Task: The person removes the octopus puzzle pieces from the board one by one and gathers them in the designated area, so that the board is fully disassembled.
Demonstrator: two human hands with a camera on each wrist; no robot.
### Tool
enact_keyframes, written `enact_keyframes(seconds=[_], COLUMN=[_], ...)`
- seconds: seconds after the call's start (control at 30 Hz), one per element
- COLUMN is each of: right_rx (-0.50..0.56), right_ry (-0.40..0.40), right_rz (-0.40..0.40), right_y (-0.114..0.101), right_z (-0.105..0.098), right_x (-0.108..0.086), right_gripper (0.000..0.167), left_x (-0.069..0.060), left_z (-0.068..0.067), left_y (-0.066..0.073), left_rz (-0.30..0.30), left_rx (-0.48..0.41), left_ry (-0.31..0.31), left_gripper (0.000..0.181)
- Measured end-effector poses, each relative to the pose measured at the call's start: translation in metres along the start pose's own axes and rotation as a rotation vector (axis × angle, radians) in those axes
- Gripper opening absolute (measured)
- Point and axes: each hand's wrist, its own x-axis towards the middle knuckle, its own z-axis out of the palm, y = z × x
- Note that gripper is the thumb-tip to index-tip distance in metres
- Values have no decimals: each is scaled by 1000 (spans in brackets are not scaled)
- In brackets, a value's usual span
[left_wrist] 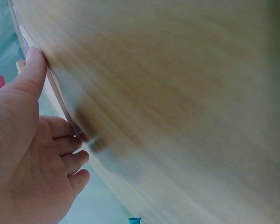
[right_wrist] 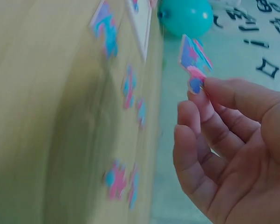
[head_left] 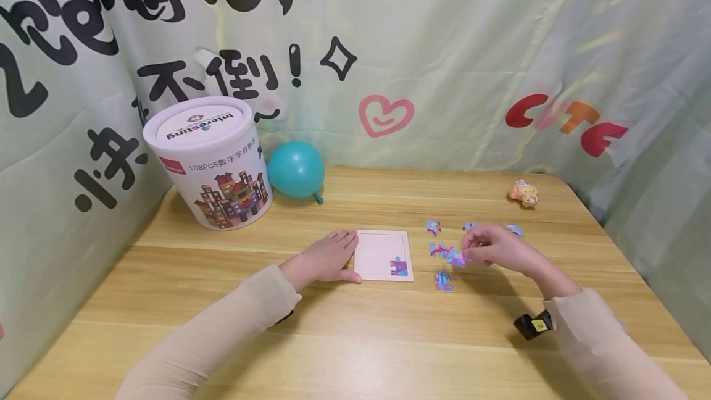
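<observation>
A square pale-pink puzzle board (head_left: 376, 255) lies on the table, with one blue and purple jigsaw piece (head_left: 399, 268) in its lower right corner. My left hand (head_left: 328, 258) rests at the board's left edge, thumb and fingertips touching it, as the left wrist view also shows. Between thumb and index finger my right hand (head_left: 502, 248) pinches a jigsaw piece (right_wrist: 191, 58), held above the table right of the board. Several loose pieces lie around and below that hand, among them a lower piece (head_left: 443, 280) and an upper piece (head_left: 433, 227).
At the back left stands a large white bucket (head_left: 213, 168) with a printed lid. Beside it sits a teal balloon (head_left: 296, 169). A small plush-like figurine (head_left: 524, 193) is at the back right. Printed cloth (head_left: 444, 66) hangs behind the wooden table (head_left: 355, 338).
</observation>
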Motion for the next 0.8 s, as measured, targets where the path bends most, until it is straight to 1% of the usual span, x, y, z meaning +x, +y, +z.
enact_keyframes(seconds=[0.13, 0.27, 0.47, 0.63, 0.8], right_rx=[6, -26, -19, -12, -30], right_ry=[-30, -46, -82, -98, -103], right_rz=[23, 84, 164, 186, 186], right_y=[16, 28, 39, 45, 48], right_z=[-6, -10, -11, -12, -13], right_x=[-13, -22, -31, -34, -34], right_gripper=[9, 9, 9, 8, 8], left_x=[-1, -1, -1, -1, 0], left_z=[-1, -1, -1, -1, 0], left_y=[0, 1, 1, 1, 0], left_rz=[-3, -2, -1, 3, 2], left_rx=[1, 2, 15, 17, 15], left_ry=[-1, -1, 0, 3, 3], left_gripper=[88, 88, 88, 87, 87])
